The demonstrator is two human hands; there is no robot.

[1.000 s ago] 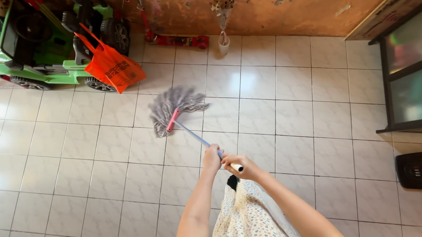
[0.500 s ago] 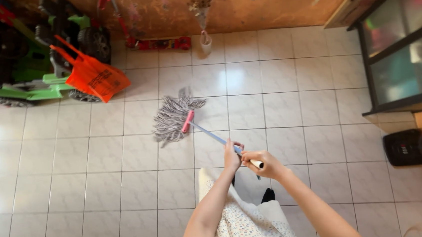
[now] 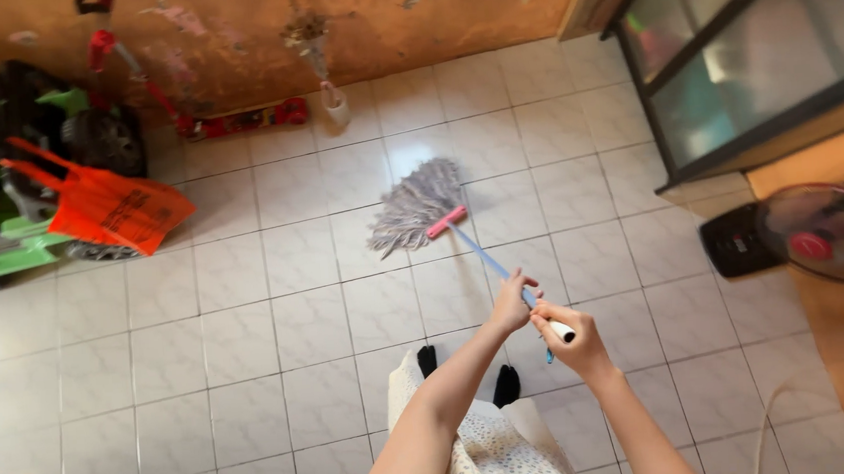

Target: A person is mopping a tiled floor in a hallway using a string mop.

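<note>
A string mop lies with its grey head spread on the white tiled floor, joined by a pink collar to a light blue handle. My left hand grips the handle a little below its top. My right hand is closed round the white end cap of the handle, just behind the left hand. Both forearms reach in from the bottom of the view, over a pale patterned skirt and dark feet.
A green toy ride-on car with an orange bag stands at the left wall. A red scooter and a white bottle lie along the brown far wall. A glass-door cabinet and a floor fan are at the right.
The mop head has slid right and slightly away across the tiles, and my view has turned right, so the toy car sits nearer the left edge and the fan shows more.
</note>
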